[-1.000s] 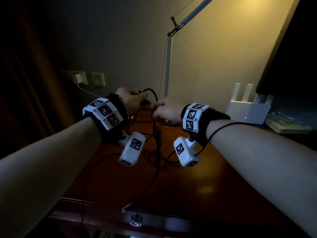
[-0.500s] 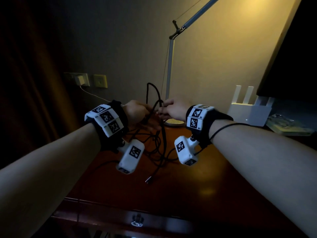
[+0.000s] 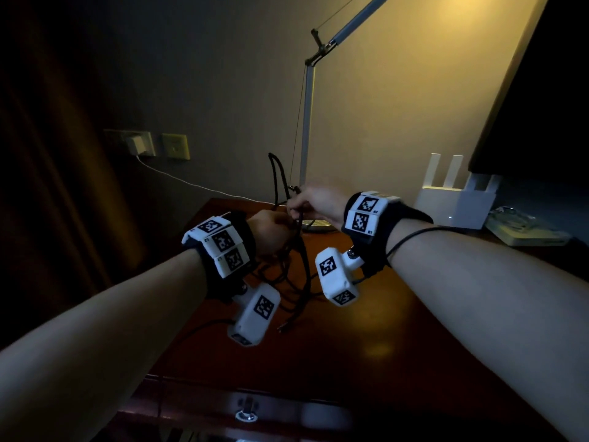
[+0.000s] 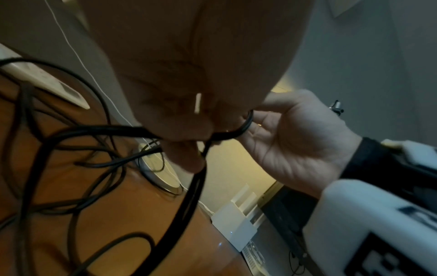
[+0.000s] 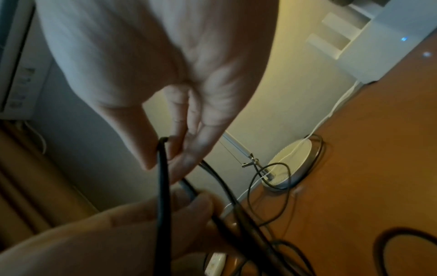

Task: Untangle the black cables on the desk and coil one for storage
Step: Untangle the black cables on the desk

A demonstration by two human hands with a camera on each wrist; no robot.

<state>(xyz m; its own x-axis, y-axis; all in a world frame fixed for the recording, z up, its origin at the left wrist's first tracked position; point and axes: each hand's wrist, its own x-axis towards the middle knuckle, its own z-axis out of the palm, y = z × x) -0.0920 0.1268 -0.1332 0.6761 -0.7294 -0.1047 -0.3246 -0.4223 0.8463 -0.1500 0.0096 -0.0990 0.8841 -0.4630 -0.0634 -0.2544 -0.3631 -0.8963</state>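
Observation:
A tangle of black cables [image 3: 296, 282] lies on the dark wooden desk [image 3: 398, 346] and hangs from both hands. A thick black cable [image 3: 275, 177] loops up above the hands. My left hand [image 3: 269, 232] holds a bunch of cable strands [image 4: 184, 196] in curled fingers. Just right of it, my right hand [image 3: 310, 202] pinches a cable [image 5: 163, 183] between thumb and fingers. The two hands almost touch above the desk's back edge. A loose plug end [image 3: 283, 328] rests on the desk in front of the tangle.
A desk lamp with a round base [image 3: 315, 224] and a tall arm [image 3: 307, 122] stands just behind the hands. A white router [image 3: 455, 205] sits at the back right, beside a dark monitor [image 3: 541, 106]. A wall socket with a white charger [image 3: 135, 145] is at the left.
The cable loop above the hands has risen higher than a second ago. The dangling plug end has come up from the desk's front edge to rest nearer the tangle.

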